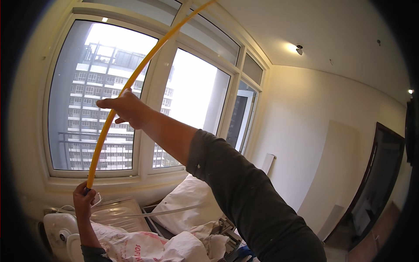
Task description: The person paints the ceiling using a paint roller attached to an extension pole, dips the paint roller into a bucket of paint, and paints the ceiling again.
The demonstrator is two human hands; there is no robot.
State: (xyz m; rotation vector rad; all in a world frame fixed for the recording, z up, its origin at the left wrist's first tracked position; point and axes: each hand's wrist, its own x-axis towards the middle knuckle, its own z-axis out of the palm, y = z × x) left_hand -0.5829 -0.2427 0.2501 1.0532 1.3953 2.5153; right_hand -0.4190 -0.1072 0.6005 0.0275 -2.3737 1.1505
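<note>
A long yellow pole (97, 150) runs slantwise up past the window, curving to the right, and its upper end leaves the top of the picture. My left hand (83, 201) is closed around its lower end, where a small dark blue part shows by the fingers. Higher up, in front of the left pane, my right hand (126, 109) grips the pole about midway with the arm stretched out. One finger or the thumb of that hand sticks out across the pole to the left. Palm and other fingers are partly hidden.
Ahead stands a large white-framed window (150, 109). Below it lie white sacks (183, 203), a clear ribbed plastic sheet (115, 214), a thin pale strip (170, 211) and a white appliance (61, 229). To the right are a plain wall (288, 113), a dark doorway (375, 174) and a ceiling spotlight (299, 50).
</note>
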